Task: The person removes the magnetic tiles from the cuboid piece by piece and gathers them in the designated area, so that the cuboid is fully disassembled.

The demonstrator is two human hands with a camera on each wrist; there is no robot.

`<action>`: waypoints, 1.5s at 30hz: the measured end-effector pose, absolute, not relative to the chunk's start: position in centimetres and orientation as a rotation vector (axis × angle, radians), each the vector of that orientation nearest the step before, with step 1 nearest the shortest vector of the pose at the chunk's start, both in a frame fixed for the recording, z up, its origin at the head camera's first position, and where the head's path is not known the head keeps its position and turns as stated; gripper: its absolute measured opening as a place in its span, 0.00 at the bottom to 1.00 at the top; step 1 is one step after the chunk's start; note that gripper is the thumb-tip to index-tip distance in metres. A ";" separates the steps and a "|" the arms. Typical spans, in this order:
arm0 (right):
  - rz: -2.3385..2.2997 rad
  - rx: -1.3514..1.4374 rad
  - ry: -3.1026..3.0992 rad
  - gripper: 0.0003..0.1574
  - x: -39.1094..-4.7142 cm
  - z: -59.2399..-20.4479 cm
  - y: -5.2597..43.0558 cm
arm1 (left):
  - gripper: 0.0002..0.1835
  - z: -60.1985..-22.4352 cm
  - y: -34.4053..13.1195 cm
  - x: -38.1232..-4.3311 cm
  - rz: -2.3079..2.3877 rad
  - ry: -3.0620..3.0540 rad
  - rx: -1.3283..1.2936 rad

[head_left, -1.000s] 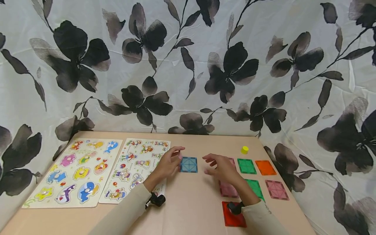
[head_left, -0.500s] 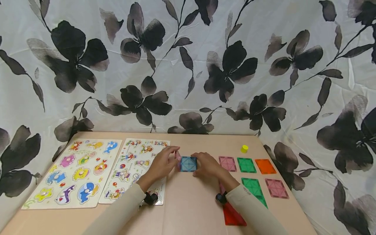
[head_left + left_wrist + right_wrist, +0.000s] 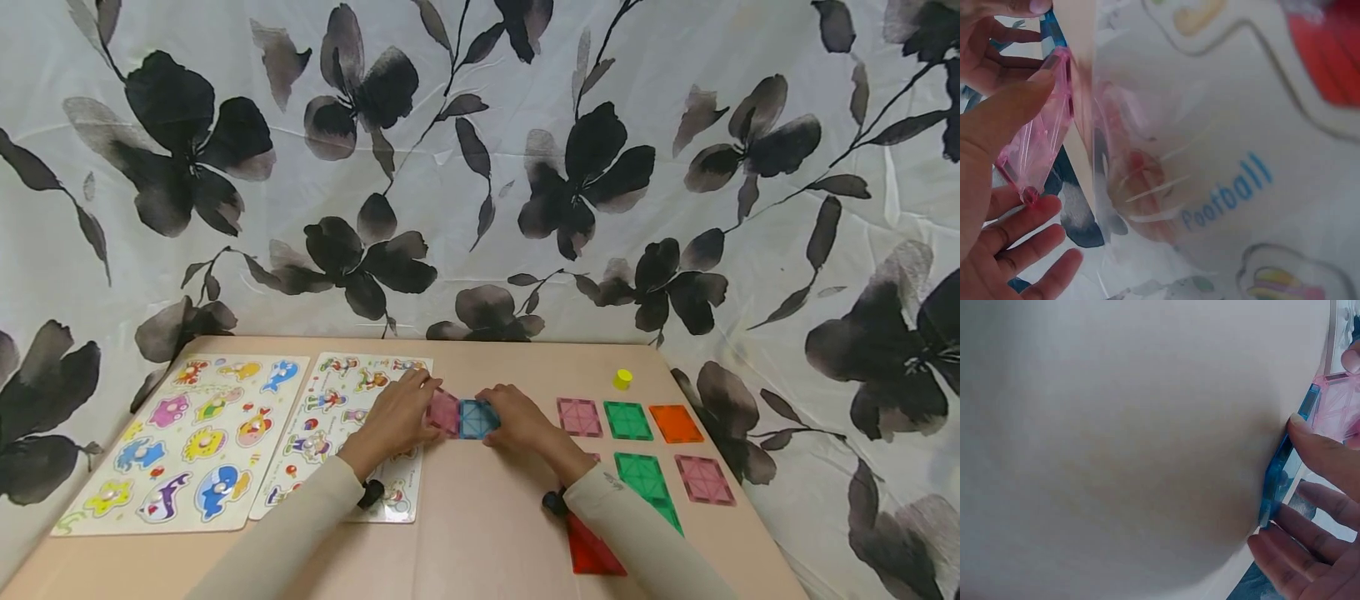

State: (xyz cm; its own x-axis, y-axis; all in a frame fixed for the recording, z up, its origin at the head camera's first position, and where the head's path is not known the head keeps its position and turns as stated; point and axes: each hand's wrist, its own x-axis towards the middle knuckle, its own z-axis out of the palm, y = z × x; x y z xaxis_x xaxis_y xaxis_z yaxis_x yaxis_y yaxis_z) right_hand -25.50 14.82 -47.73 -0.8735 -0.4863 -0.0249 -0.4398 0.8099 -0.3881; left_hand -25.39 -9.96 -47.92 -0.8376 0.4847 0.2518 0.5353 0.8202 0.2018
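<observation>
My left hand (image 3: 396, 414) pinches a translucent pink square magnetic tile (image 3: 444, 413) near the middle of the table. In the left wrist view the thumb lies along one side of the pink tile (image 3: 1035, 134) and a fingertip is at its lower corner. My right hand (image 3: 522, 422) grips a blue square magnetic tile (image 3: 477, 418) by its right side. The two tiles stand edge to edge, pink on the left. In the right wrist view, the thumb presses the near edge of the blue tile (image 3: 1280, 456), with fingers at the far end.
Two picture boards (image 3: 243, 454) lie on the left. More tiles lie on the right: pink (image 3: 579, 417), green (image 3: 628, 421), orange (image 3: 676, 423), another pink one (image 3: 704, 479) and red (image 3: 592, 550). A yellow cylinder (image 3: 622, 380) stands behind them. Floral cloth hangs at the back.
My right hand has come left and taken hold of the blue tile. The pink tile, earlier seen edge-on in my left hand, has turned its face to view beside the blue one.
</observation>
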 end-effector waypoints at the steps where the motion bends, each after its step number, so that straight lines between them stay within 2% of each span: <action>1: -0.557 -0.749 2.879 0.45 -25.5 -47.8 14.8 | 0.47 -48.0 -10.0 -25.4 -0.378 -2.803 -0.796; 13: -0.499 -0.733 2.993 0.48 -24.3 -46.3 15.5 | 0.48 -48.1 -9.9 -24.9 -0.329 -2.759 -0.764; 27: -0.542 -0.601 3.049 0.44 -21.9 -45.0 17.6 | 0.45 -47.5 -8.9 -23.1 -0.401 -2.673 -0.757; 37: -0.641 -0.483 3.088 0.43 -20.5 -44.3 20.0 | 0.44 -47.5 -8.5 -22.0 -0.470 -2.683 -0.672; 45: -0.644 -0.431 3.055 0.43 -18.8 -44.1 23.3 | 0.44 -47.3 -7.8 -20.4 -0.487 -2.750 -0.725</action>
State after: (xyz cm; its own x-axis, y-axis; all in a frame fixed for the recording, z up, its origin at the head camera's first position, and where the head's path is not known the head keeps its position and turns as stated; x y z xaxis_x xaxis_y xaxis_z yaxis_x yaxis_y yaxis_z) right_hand -18.84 23.30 -44.07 -0.9625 -0.2631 0.0658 -0.2673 0.8790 -0.3948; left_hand -20.37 -7.85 -47.30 -0.8430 0.4287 0.3249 0.5141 0.8197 0.2524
